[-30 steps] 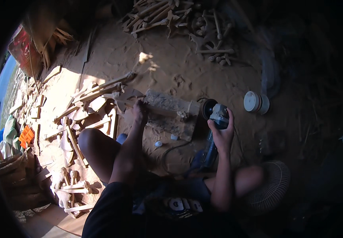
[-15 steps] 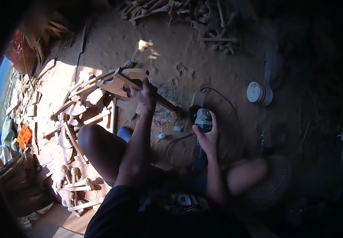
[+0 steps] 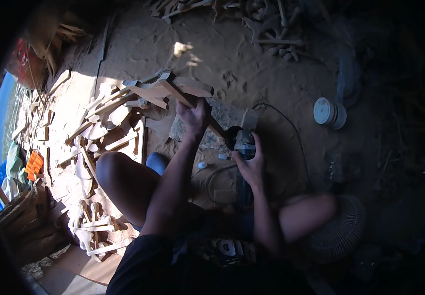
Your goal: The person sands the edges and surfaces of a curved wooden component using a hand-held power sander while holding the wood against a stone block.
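My left hand [image 3: 194, 117] is closed round a wooden workpiece, a flat curved board [image 3: 151, 91] with a square wooden bar [image 3: 177, 90] crossing it. The bar slants down to the right, and its lower end meets the dark round disc [image 3: 230, 137] of an angle grinder. My right hand [image 3: 251, 167] grips the grinder [image 3: 244, 142] near its head, thumb and fingers on either side of the body. The grinder's body points down toward my lap. Whether the disc is spinning, I cannot tell. A pale stone slab [image 3: 180, 129] lies on the ground beneath the workpiece.
Shaped wooden pieces [image 3: 119, 115] lie heaped at the left, with more [image 3: 94, 226] beside my knee. Another wood pile [image 3: 279, 39] sits at the far side. A white tub [image 3: 324, 112] stands to the right. A black cord [image 3: 291, 129] curves over sandy ground. A round wire-grille fan [image 3: 343, 228] is near my right knee.
My left hand has moved right with the workpiece, and its flat board now reaches further right. The grinder has shifted slightly left and up, bringing its disc against the bar's end.
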Available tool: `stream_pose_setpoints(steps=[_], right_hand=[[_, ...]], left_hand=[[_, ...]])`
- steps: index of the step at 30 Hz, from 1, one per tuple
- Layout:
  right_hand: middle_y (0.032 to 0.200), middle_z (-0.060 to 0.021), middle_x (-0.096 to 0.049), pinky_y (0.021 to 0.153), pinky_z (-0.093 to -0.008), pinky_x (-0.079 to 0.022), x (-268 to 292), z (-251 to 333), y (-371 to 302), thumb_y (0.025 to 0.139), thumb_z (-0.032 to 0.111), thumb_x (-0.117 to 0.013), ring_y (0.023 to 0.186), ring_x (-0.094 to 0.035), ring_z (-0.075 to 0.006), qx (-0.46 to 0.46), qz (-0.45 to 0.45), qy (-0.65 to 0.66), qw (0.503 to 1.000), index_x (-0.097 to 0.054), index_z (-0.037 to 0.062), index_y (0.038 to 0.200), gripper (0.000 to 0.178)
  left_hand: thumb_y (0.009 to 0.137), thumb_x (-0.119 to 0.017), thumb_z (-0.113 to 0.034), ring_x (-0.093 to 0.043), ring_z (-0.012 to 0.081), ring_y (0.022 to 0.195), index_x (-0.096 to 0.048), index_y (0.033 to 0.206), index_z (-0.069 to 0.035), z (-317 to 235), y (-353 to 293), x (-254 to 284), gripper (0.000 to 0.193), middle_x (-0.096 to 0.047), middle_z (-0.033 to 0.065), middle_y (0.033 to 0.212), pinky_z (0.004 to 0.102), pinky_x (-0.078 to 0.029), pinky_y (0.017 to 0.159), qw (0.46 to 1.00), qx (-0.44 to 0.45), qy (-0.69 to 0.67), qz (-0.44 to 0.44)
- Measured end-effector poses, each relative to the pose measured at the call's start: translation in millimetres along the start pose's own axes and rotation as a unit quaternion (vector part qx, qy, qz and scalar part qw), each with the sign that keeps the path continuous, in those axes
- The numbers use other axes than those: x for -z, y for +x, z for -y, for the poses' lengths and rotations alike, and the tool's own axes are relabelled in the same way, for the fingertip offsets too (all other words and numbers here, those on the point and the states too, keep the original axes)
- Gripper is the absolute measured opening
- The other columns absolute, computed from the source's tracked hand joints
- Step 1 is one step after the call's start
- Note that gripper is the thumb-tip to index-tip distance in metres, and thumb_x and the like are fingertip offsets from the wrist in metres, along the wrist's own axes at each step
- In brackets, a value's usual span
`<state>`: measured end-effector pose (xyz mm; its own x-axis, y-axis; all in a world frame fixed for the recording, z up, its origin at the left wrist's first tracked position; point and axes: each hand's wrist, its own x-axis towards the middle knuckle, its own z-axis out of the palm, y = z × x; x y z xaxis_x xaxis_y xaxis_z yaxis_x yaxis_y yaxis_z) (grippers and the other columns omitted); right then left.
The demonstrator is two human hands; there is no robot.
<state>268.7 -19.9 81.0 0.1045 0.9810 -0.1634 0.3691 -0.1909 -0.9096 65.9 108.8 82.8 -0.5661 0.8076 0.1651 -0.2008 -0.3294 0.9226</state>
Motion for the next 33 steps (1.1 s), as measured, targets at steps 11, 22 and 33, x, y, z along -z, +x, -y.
stream_pose_setpoints(steps=[11,22,33], right_hand=[[0.143,-0.0202,-0.065,0.111,-0.0403,-0.052,1,-14,2,0.084,0.013,-0.087,0.129,-0.065,-0.0274,0.05,-0.026,-0.05,0.997,-0.046,0.0025,0.161,0.088],[0.138,-0.0201,-0.069,0.111,-0.0406,-0.052,2,-1,-1,0.083,0.015,-0.089,0.127,-0.067,-0.0271,0.042,-0.023,-0.083,0.995,-0.047,0.0016,0.16,0.088],[0.144,-0.0219,-0.064,0.112,-0.0401,-0.051,5,-17,3,0.084,0.014,-0.087,0.129,-0.066,-0.0277,0.041,-0.023,-0.038,0.998,-0.046,0.0009,0.16,0.087]], left_hand=[[0.103,-0.062,-0.003,-0.065,0.0136,0.06,-0.054,0.106,-0.001,-5,-7,-11,0.009,-0.064,0.0045,0.075,0.0295,-0.056,0.054,0.999,-0.031,0.001,0.031],[0.102,-0.066,-0.001,-0.063,0.0104,0.06,-0.054,0.11,-0.003,-3,-5,-6,0.015,-0.062,0.0018,0.076,0.028,-0.052,0.053,0.997,-0.027,0.002,0.071],[0.102,-0.066,-0.005,-0.063,0.0129,0.059,-0.052,0.103,-0.004,-2,-9,-7,0.014,-0.061,0.0027,0.074,0.0285,-0.052,0.052,0.996,0.026,-0.031,0.078]])
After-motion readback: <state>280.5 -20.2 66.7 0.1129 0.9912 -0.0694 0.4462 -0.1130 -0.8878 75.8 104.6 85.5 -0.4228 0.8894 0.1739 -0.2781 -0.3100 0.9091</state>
